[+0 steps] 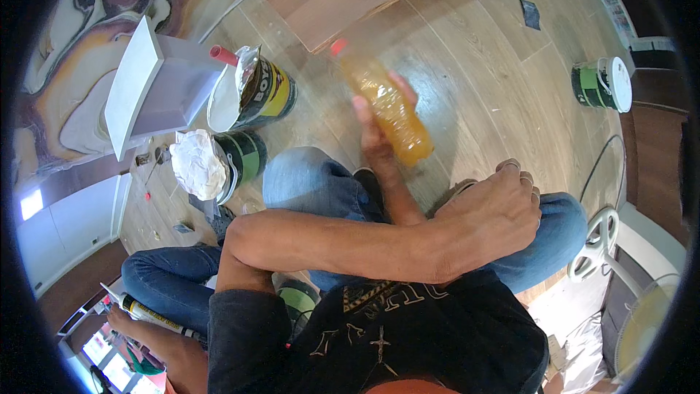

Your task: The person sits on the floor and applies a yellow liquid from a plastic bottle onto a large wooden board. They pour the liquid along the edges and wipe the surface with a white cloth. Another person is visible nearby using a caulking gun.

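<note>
My right hand (pixel 378 135) holds a clear plastic bottle (pixel 394 113) of yellow-orange liquid in front of my knees. The bottle is tilted, its red cap (pixel 337 47) towards the upper left, and that end is blurred. Crossing over my right arm, my left forearm reaches to the right. Its hand (pixel 492 211) lies by my right knee (pixel 558 230), fingers curled closed. Their inner side is hidden, so I cannot tell whether anything is in them.
Left of my knees stand a yellow-and-black can (pixel 275 91) and a green bucket (pixel 248 155) with crumpled white covering. A person's hand (pixel 124 319) at lower left holds a sealant tube (pixel 157 315). A white-lidded bucket (pixel 594 86) and a white fan (pixel 598 244) stand right.
</note>
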Demonstrator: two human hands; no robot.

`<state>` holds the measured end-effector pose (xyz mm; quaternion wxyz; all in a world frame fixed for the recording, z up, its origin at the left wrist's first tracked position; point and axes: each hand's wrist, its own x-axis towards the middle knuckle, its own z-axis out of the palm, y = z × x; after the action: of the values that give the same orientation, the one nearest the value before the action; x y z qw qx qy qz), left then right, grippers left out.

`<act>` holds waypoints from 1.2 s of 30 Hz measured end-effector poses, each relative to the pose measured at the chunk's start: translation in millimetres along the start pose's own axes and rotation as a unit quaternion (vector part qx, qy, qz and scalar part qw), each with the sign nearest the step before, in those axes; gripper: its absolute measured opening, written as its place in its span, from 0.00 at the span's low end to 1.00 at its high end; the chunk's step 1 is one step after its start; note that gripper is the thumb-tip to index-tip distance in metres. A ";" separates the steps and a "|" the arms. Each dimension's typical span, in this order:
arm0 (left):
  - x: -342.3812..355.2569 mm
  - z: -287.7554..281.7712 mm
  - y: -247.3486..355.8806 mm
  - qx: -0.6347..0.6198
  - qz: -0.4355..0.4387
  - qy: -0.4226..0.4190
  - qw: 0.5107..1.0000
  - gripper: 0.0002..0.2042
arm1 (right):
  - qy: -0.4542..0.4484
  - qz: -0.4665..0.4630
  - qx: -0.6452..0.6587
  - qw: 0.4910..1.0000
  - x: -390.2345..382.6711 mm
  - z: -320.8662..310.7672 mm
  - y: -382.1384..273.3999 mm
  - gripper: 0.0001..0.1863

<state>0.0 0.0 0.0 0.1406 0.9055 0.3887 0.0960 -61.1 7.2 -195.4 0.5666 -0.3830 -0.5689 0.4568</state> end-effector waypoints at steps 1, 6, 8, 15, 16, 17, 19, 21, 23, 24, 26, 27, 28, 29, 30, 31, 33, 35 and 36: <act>0.9 -0.7 0.3 0.004 0.001 -0.005 1.000 0.08 | 0.002 -0.006 -0.028 1.000 8.1 -5.5 -6.2 0.37; 0.8 2.2 -4.0 0.010 0.006 -0.012 1.000 0.08 | -0.017 0.014 0.024 0.999 -1.1 8.5 -16.8 0.35; 3.2 -4.1 -7.5 0.009 0.028 -0.033 0.999 0.08 | -0.032 -0.035 0.034 0.998 -17.8 13.3 0.5 0.34; 3.7 5.3 -3.0 0.028 -0.009 -0.004 1.000 0.08 | 0.006 0.011 0.013 1.000 -1.3 3.8 -14.9 0.36; 3.6 6.3 -3.2 0.029 -0.005 -0.003 1.000 0.08 | 0.003 0.014 0.023 1.000 -0.4 4.5 -16.0 0.36; 3.5 6.9 -3.4 0.031 -0.003 -0.002 1.000 0.08 | -0.001 0.017 0.033 0.999 -0.3 5.5 -16.6 0.36; 5.6 5.6 -3.6 0.028 0.005 -0.009 1.000 0.08 | -0.042 0.003 0.049 0.998 -15.6 9.3 -11.0 0.36; 5.8 4.9 -3.8 0.032 0.006 -0.009 0.999 0.08 | -0.050 -0.030 0.048 0.997 -23.0 15.3 -7.6 0.35; 6.1 4.5 -3.8 0.044 0.002 -0.002 0.999 0.08 | -0.022 -0.080 0.027 0.996 -21.2 20.4 -6.8 0.34; 5.8 9.6 -2.1 0.044 -0.001 -0.006 0.999 0.08 | -0.014 -0.080 0.000 0.997 -16.2 18.5 -7.6 0.34; 5.7 27.4 1.4 0.037 0.000 -0.014 0.999 0.08 | 0.005 -0.080 -0.061 0.995 -1.4 5.6 -4.2 0.34; 5.0 28.7 1.6 0.049 -0.003 0.010 0.999 0.07 | 0.009 -0.093 -0.066 0.993 5.0 2.8 -4.0 0.34; 4.2 30.0 1.9 0.060 -0.006 0.035 0.998 0.05 | 0.014 -0.106 -0.070 0.992 11.2 0.4 -4.8 0.34; 3.4 30.9 2.6 0.072 -0.009 0.058 0.996 0.04 | 0.018 -0.073 -0.039 0.996 11.6 1.5 -8.5 0.34; 3.3 25.4 1.8 0.061 -0.008 0.057 0.996 0.04 | 0.027 -0.040 -0.010 0.999 14.2 1.7 -12.9 0.35; 2.9 17.6 0.9 0.050 -0.006 0.056 0.997 0.04 | 0.014 -0.055 -0.015 0.998 8.7 3.7 -12.2 0.35; 3.0 12.9 -0.9 0.034 0.000 0.058 0.998 0.05 | -0.006 -0.087 -0.029 0.996 -2.9 7.6 -5.8 0.35; 4.8 14.2 -2.7 0.023 0.011 0.065 0.998 0.05 | -0.009 -0.111 0.005 0.994 -12.3 15.3 -1.4 0.35; 3.6 11.2 -3.3 0.021 0.011 0.046 0.999 0.06 | -0.015 -0.113 0.007 0.993 -12.8 15.9 -4.2 0.35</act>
<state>3.4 2.8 -11.4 0.1025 0.9069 0.3872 0.1313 -75.8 -7.5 -194.2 0.6089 -0.3056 -0.6134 0.3995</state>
